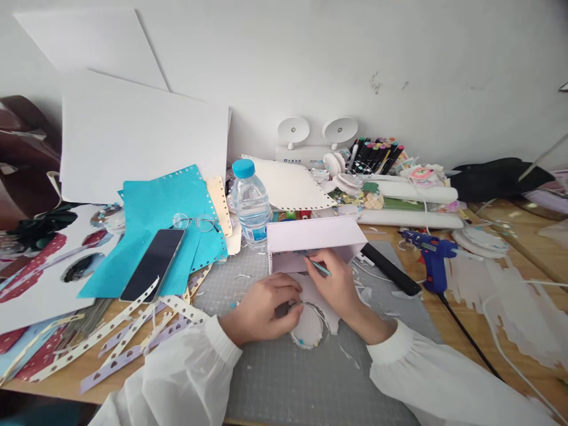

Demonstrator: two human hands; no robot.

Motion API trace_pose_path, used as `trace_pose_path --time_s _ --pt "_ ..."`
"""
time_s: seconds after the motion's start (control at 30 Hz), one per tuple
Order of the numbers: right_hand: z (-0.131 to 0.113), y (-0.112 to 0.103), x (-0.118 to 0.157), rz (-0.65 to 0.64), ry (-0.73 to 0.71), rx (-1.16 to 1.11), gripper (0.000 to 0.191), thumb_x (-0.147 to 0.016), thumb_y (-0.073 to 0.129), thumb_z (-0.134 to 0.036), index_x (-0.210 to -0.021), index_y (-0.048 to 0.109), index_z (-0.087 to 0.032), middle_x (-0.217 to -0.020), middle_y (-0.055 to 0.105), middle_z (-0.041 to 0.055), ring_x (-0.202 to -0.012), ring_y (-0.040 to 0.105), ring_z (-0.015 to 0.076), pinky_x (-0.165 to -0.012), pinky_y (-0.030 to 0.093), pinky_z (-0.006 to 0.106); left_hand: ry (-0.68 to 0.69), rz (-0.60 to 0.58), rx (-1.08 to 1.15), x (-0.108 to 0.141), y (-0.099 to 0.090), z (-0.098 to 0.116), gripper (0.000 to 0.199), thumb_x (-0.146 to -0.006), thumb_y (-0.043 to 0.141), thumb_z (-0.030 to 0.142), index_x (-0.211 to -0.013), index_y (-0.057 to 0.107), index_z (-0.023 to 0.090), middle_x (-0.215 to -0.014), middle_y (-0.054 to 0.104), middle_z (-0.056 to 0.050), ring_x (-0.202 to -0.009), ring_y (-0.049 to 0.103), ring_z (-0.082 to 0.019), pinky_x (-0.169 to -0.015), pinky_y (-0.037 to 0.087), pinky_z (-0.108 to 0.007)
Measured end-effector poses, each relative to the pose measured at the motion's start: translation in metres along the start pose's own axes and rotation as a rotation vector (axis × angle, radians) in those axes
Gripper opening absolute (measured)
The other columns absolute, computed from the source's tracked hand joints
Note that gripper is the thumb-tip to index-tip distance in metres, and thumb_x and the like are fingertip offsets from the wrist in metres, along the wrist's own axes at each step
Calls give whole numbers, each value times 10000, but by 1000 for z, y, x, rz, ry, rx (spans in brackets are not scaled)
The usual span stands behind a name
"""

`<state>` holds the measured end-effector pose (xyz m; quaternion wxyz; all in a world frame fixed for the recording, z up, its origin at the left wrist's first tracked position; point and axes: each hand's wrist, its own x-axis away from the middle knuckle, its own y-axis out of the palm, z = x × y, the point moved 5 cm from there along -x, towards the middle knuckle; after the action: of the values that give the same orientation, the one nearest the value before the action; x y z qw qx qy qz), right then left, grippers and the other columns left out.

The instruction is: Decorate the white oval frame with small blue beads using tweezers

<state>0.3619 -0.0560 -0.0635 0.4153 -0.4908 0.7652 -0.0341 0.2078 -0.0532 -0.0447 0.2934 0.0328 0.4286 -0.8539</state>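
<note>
A pale pink open box (315,235) lies on its side on the grey cutting mat (284,384). My right hand (333,281) pinches a thin green tool (320,268) at the box's opening. My left hand (271,305) is at the box's front left, its fingers curled over the rim of a round white disc (307,326) trimmed with small beads; whether it grips anything between the fingertips is hidden. White paper scraps lie around both hands.
A water bottle (252,204) stands behind the box. Left are a phone (153,264), glasses (194,222) and blue sheets (106,272). To the right lie a black bar (390,269) and a blue glue gun (432,257) with its cable.
</note>
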Motion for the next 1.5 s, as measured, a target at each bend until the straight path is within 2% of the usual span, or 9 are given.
trace_pose_path --time_s 0.17,0.3,0.5,0.63,0.83,1.1,1.27,1.37,1.5 --pt "-6 -14 0 45 33 -86 95 -849 597 -208 -764 557 -219 -725 641 28 -720 638 187 -674 522 319 27 -6 -31 0 0 1 205 -891 461 203 -877 657 142 -962 691 -117 -955 621 -226 -854 503 -352" --pt "-11 -33 9 42 77 -172 94 -845 623 -194 -776 561 -213 -731 630 19 -666 636 160 -621 531 288 28 18 -21 0 1 0 214 -908 450 170 -923 661 139 -949 699 -103 -939 629 -208 -844 505 -329" --pt "-11 -45 27 -25 160 -309 122 -862 611 -181 -782 524 -212 -790 601 10 -566 618 114 -535 542 252 -46 261 -1 2 -10 -7 172 -899 486 145 -977 638 153 -932 697 -80 -880 644 -167 -778 521 -275" --pt "-10 -44 26 -69 168 -375 116 -866 603 -176 -781 537 -219 -748 593 8 -644 641 144 -565 548 267 -181 366 -11 4 -14 -13 161 -883 531 150 -1003 635 176 -855 694 -39 -749 647 -134 -696 528 -242" --pt "-11 -47 21 -151 126 -401 115 -852 606 -133 -797 558 -221 -795 624 30 -809 678 181 -632 557 276 -252 305 136 1 -4 -19 256 -884 584 215 -1136 615 181 -867 712 -43 -726 674 -133 -664 554 -234" --pt "-19 -49 21 -184 38 -393 136 -835 602 -94 -810 559 -221 -783 640 23 -771 662 156 -620 532 254 -243 252 36 1 -3 -20 101 -890 569 170 -912 667 179 -756 692 -14 -696 640 -125 -656 510 -220" --pt "-15 -50 21 -163 97 -404 107 -840 611 -132 -807 562 -221 -786 627 34 -803 674 183 -581 537 263 -251 293 21 2 -4 -21 130 -882 569 147 -965 664 180 -841 695 -28 -735 640 -124 -682 521 -227" --pt "-15 -50 22 -161 108 -403 96 -845 614 -162 -792 561 -223 -768 622 34 -805 677 198 -573 541 277 -209 324 27 2 -5 -18 187 -874 580 145 -1035 663 190 -937 687 -48 -775 641 -128 -696 532 -238" --pt "-12 -48 24 -184 172 -455 95 -849 625 -194 -784 561 -221 -773 616 34 -705 651 174 -516 526 267 -176 374 64 1 -10 -13 108 -866 609 177 -925 700 185 -904 695 -57 -831 651 -149 -727 537 -254"
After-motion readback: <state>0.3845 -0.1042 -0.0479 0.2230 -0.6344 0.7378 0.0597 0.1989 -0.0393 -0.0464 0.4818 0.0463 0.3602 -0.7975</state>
